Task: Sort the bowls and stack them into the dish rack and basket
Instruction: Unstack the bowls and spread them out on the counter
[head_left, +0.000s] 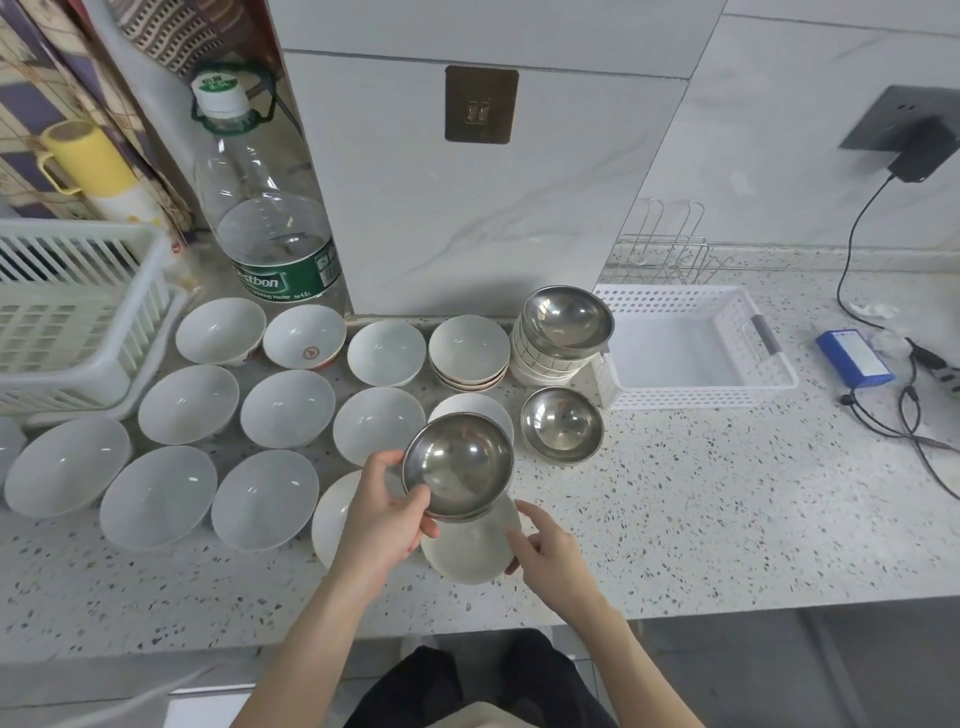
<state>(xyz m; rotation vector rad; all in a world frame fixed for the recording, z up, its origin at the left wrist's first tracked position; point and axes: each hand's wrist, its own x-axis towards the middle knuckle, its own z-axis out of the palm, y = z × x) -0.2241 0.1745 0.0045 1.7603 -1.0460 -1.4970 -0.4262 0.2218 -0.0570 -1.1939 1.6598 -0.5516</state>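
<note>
Two hands: working at the counter's front edge.
Left hand (387, 514): gripping the steel bowl (457, 465) by its near rim, lifting it clear, probably for sorting by material.
Right hand (550, 553): fingers relaxed, touching the white bowl (467, 551) beneath, seemingly steadying it.
Basket (769, 358): sitting empty at right.
Room: bare counter (701, 493) lying open toward it; ceramic bowls crowding the left.

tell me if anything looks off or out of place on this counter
One oddity: a steel bowl sits tilted on top of a stack of white ceramic bowls, mixing materials. The white basket beside it holds no bowls yet. Nothing looks spilled or broken.
</note>
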